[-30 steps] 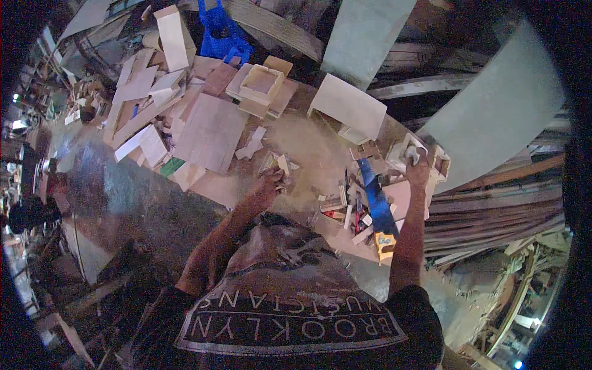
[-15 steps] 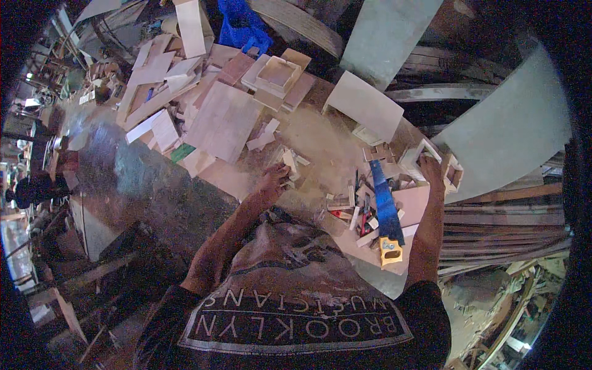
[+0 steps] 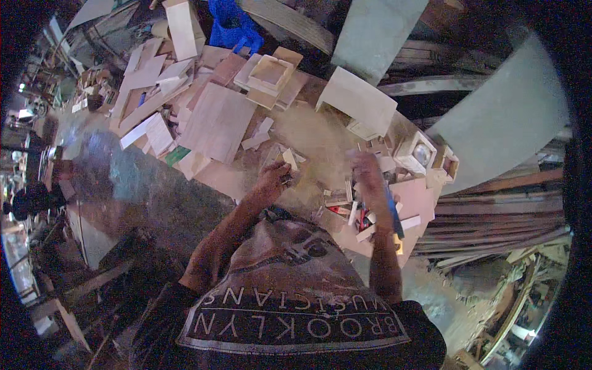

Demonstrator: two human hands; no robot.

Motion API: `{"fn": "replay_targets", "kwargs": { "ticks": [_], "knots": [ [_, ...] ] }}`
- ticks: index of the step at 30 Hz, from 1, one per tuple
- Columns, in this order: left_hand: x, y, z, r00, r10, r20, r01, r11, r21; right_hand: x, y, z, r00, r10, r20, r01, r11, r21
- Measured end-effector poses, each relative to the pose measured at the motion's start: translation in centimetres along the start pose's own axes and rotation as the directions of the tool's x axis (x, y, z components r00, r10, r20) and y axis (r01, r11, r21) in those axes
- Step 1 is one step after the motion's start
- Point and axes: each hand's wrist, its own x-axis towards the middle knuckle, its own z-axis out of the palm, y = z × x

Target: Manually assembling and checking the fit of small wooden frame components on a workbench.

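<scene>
over at the left end of the workbench (image 3: 296, 126), loose planks (image 3: 139, 77) are piling over one another, and a white-edged block (image 3: 159, 132) is sitting close to the near edge. just along that same near edge a green scrap (image 3: 177, 155) is peeking out, with a big flat board (image 3: 217, 120) lying right behind it. moving on, wood offcuts (image 3: 259, 134) are resting beside the board, and a square wooden frame (image 3: 271, 73) is sitting toward the far edge.

here is the action: the left hand (image 3: 275, 180) is pinching a small pale wood piece (image 3: 290, 160) between thumb and fingers, and that piece is staying within the middle stretch of the workbench, nearer the near edge. next along, a white panel (image 3: 357, 98) is standing by the far edge. the right hand (image 3: 367, 171) is showing as a blur around the far end of the saw (image 3: 396, 217); i cannot tell whether its fingers are spread or closed, or holding anything. its forearm is partly covering the saw, whose yellow handle is pointing toward the near right corner. a pinkish board (image 3: 414, 196) is lying beside the saw, and two open wooden boxes (image 3: 416, 153) are sitting at the far right corner.
</scene>
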Motion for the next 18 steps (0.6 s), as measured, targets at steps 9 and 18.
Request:
{"fn": "replay_targets", "kwargs": {
  "ticks": [9,18],
  "knots": [
    [1.0,1.9,0.5,0.983,0.184,-0.009,-0.183,0.971,-0.154,-0.7,-3.3,9.4,0.994,0.033,0.107,-0.03,0.999,-0.027],
    [0.9,3.1,0.6,0.918,-0.386,0.093,0.323,0.592,-0.738,-0.4,-3.8,9.2,0.995,-0.04,0.087,0.056,0.979,-0.194]
  ]
}}
